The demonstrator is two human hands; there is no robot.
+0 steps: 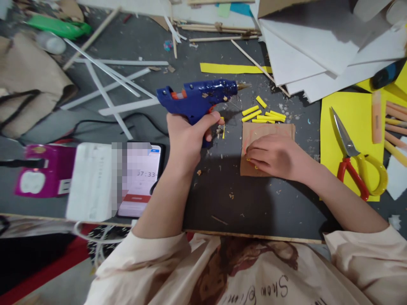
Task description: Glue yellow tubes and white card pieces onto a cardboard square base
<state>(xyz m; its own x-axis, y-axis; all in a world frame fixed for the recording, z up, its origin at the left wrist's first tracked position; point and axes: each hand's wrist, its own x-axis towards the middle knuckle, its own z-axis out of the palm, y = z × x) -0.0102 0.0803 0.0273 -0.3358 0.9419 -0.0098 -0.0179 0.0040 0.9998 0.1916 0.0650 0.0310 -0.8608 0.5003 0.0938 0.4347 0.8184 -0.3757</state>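
My left hand (187,137) is wrapped round the handle of a blue glue gun (199,96) whose nozzle points right, above the table. My right hand (273,156) lies on a small brown cardboard square (254,131), its fingers pressed down on a small yellow piece at the square's left side. Several short yellow paper rolls (262,114) lie just above the cardboard, right of the nozzle. A thin yellow stick (223,129) lies near my left thumb.
Red and yellow scissors (356,163) rest on a yellow sheet (359,114) at right, beside pencils (394,127). White sheets (305,55) pile at top right. White strips (108,84) and wooden sticks lie at top left. A phone (140,178) and pink box (44,169) sit at left.
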